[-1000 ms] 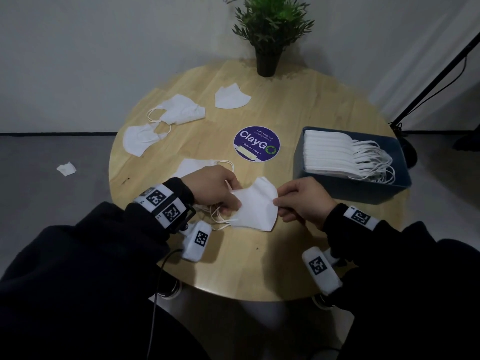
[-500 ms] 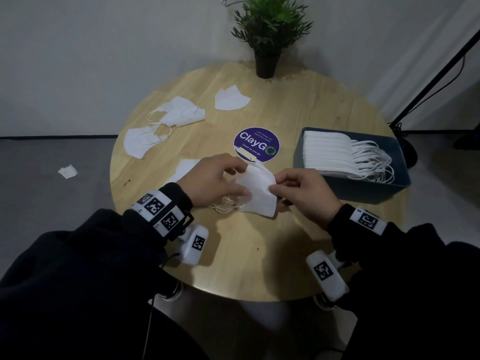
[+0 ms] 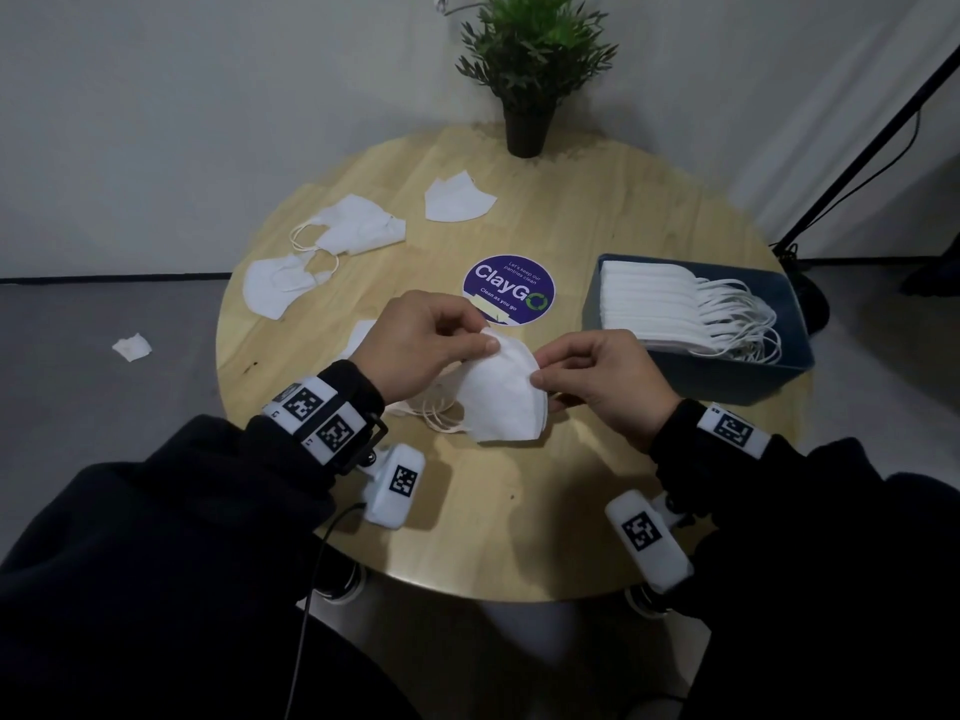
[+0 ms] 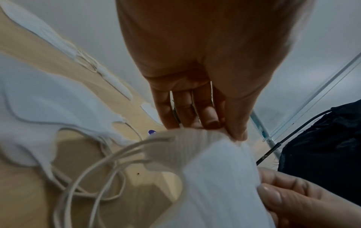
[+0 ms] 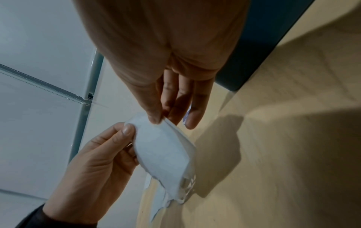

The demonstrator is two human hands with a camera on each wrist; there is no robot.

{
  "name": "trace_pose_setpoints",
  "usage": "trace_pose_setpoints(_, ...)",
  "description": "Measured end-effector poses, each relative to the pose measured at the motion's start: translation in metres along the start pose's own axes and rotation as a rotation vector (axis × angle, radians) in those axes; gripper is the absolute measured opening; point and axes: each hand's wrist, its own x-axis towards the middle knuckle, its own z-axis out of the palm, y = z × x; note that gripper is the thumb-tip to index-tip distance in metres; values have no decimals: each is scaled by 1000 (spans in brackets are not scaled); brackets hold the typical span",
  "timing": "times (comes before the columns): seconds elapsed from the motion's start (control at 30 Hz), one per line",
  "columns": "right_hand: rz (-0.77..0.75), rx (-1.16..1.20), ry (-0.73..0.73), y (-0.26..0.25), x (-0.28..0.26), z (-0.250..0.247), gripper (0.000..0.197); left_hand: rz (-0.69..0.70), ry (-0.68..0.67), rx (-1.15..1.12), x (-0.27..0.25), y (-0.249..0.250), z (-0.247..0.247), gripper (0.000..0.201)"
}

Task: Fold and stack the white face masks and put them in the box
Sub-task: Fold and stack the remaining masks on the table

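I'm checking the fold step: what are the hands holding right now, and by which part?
Both hold one white folded fabric face mask by its upper edge: the left hand pinches the top corner, the right hand pinches the right-side edge.

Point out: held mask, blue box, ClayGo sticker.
held mask (image 3: 506,394), head view, middle of its front panel
blue box (image 3: 748,379), head view, near outer wall
ClayGo sticker (image 3: 511,283), head view, purple centre
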Motion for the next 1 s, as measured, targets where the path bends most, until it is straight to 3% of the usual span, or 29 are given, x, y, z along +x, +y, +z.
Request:
trace_pose_setpoints(0.23,30,0,-19,0,0,3,9,-33,11,-94,1,-1,0,11)
trace_pose_setpoints(0.53,244,-54,-117,4,-5,6,8,-137,38,-49,3,-7,4,15)
trace_pose_setpoints(0.77,347,-98,-197,3,-6,2,12,-213,-41,16,7,-17,8,16)
trace_pose_setpoints(1.0,453,-213,-287,7,-8,2,14,-206,-109,225,9,-21,29,17)
